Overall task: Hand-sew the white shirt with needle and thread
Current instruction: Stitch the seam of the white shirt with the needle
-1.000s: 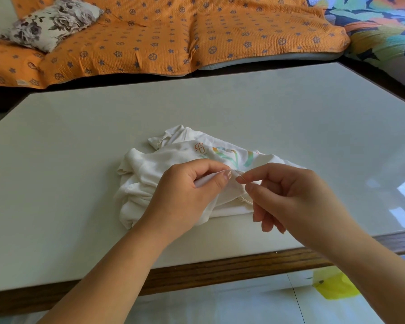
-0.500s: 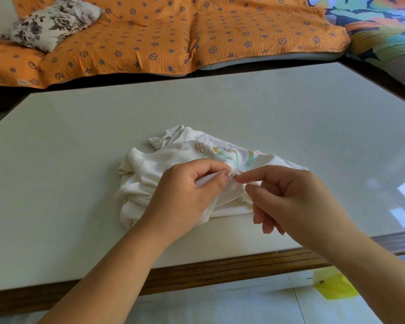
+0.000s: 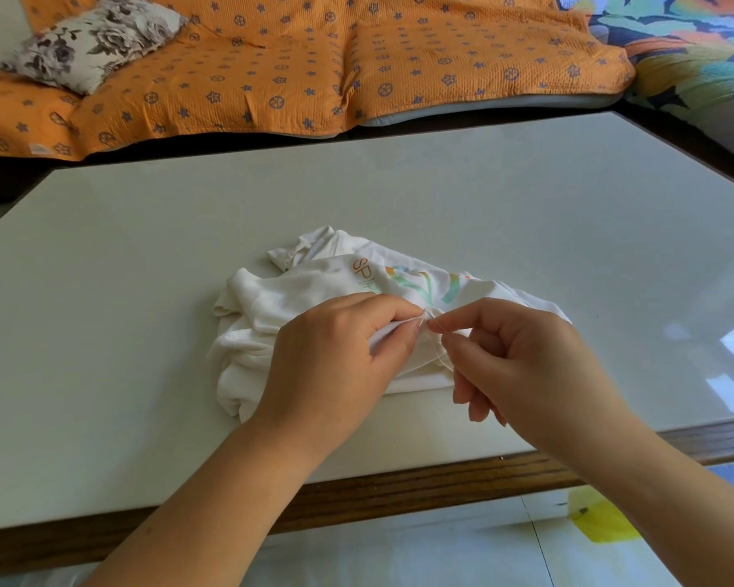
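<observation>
Pinching a fold of the white shirt bunched on the table, the left hand steadied it while the right hand gripped the needle mid-stitch; pulling it through seemed next.

- orange letters "sp" stand on the white shirt, printed sideways beside a green and orange graphic
- any further letters of that print are hidden in the folds
- nothing else here can be read
</observation>
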A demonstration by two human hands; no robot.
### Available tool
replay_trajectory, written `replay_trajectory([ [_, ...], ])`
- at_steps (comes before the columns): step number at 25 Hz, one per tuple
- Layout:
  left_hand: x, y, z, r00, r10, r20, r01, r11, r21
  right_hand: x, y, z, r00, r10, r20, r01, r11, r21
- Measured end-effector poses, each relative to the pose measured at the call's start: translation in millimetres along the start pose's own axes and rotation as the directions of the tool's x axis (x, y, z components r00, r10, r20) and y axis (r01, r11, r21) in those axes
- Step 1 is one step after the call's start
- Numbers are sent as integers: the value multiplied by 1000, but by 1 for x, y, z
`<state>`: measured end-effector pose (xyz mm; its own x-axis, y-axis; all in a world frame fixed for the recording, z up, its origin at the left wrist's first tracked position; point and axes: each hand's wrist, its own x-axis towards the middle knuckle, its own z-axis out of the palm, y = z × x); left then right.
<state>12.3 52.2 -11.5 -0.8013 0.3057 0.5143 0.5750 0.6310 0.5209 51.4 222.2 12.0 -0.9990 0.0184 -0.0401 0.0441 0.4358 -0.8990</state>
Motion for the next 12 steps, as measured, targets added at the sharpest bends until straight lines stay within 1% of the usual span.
replay_trajectory([
  [4,-1,2,0,997,68,-36,-64,993,99,-1,1,4,999,-23,-30,23,1000,-8],
  [9,-3,2,4,977,204,-54,-185,950,251,0,2,6,997,-34,-63,34,999,8],
  [11,-3,2,5,977,203,-63,-182,953,244,1,2,6,997,-31,-71,34,999,35],
  [12,-3,2,6,983,170,-67,-153,967,203,1,3,6,997,-28,-69,32,998,53],
])
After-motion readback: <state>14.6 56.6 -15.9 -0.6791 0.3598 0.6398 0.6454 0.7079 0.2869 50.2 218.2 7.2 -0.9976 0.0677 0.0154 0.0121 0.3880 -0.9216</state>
